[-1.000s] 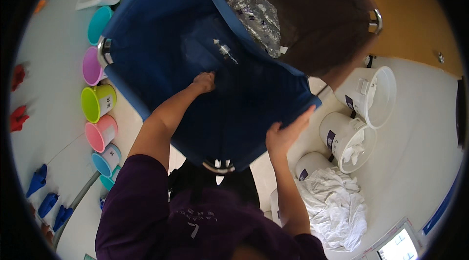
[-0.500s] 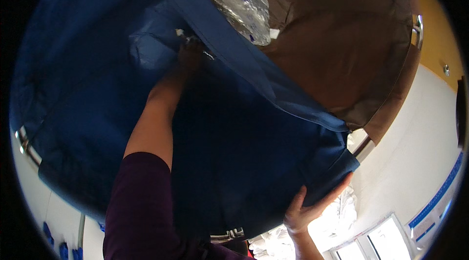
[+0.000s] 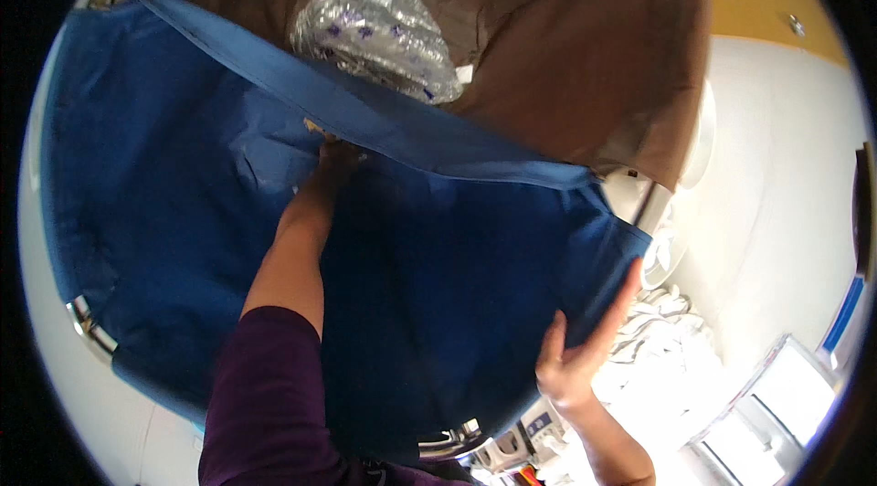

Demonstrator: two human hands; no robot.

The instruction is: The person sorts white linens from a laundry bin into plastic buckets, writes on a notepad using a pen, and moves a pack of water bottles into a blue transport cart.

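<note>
A large hamper is split by a blue fabric divider. My left arm reaches down into its blue fabric compartment. Deep inside, beside the divider, is my left hand, its fingers lost in shadow. Next to it are a small tan thing and a crumpled, filmy patch whose kind is unclear. At the right rim, my right hand rests against the blue fabric, thumb apart and a finger stretched along the edge. In the brown fabric compartment lies a clear plastic bag with purple marks.
Metal tube shows at the hamper's rim. White cloth items lie beyond my right hand, near a bright window. A yellow-brown panel with a knob stands at the upper right.
The hamper has shifted left and turned in view, so more of its brown side and the white cloth shows. My left hand stays deep inside, my right hand at the rim.
</note>
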